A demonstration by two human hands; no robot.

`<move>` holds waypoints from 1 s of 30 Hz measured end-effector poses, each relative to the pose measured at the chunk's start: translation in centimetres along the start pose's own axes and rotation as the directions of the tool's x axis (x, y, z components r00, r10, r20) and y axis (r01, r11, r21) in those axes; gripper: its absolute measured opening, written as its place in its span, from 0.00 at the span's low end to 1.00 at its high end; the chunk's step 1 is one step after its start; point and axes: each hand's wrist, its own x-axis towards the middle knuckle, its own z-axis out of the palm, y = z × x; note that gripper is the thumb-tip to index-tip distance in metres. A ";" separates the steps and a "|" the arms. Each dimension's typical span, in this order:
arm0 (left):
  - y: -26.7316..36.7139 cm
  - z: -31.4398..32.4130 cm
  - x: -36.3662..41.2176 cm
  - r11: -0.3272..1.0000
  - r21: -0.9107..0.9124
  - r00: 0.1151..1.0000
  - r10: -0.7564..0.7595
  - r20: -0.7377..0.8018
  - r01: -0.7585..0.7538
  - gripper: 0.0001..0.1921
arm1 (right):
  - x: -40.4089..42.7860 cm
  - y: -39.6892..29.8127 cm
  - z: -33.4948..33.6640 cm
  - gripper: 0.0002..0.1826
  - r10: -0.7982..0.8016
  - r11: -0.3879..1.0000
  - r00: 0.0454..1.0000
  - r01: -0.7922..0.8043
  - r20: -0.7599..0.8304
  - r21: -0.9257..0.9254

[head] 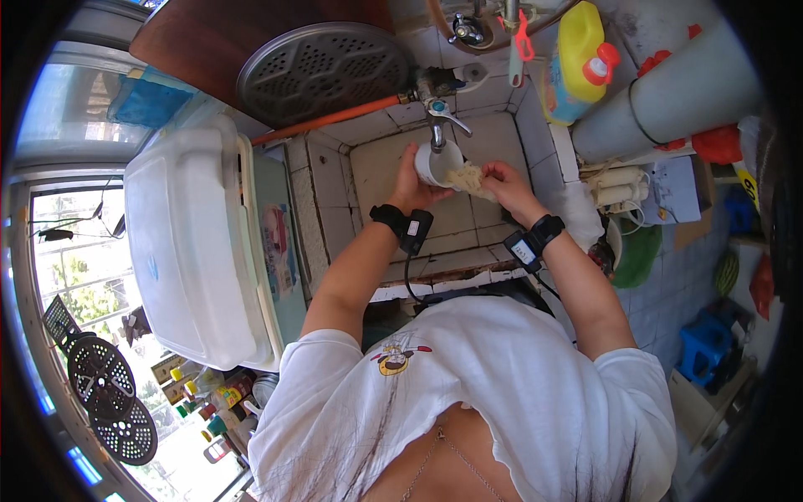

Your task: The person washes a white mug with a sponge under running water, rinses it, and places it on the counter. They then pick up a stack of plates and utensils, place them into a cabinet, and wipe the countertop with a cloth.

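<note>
A white cup or small bowl (433, 164) is in my left hand (411, 182), its mouth just below the metal tap (437, 128) over a tiled sink (439, 232). My right hand (509, 188) pinches a pale, rough-textured loofah-like scrubber (468, 178), which lies against the cup's rim on the right. Whether water runs from the tap, I cannot tell. Each wrist carries a black strap with a small device and a cable.
A yellow detergent bottle (574, 63) with a red cap stands at the sink's back right, beside a thick grey pipe (684, 88). Behind the sink leans a perforated metal steamer tray (323, 72). A large white plastic container (188, 245) is on the left. An orange pipe (332, 119) leads to the tap.
</note>
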 end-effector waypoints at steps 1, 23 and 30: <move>-0.2 -0.3 -0.1 1.000 0.004 1.000 -0.004 0.016 0.004 0.39 | 0.0 0.4 0.0 0.12 0.006 1.000 1.000 -0.006 0.001 -0.026; -1.1 1.4 -0.3 0.985 -0.168 0.999 -0.030 -0.044 0.022 0.39 | -0.6 -1.2 3.8 0.16 -0.694 0.539 0.715 0.591 0.081 -0.600; -0.7 3.0 -1.5 0.976 -0.216 0.996 -0.018 -0.093 -0.003 0.38 | 3.8 -1.2 5.2 0.17 -0.203 0.967 0.979 0.201 0.007 -0.156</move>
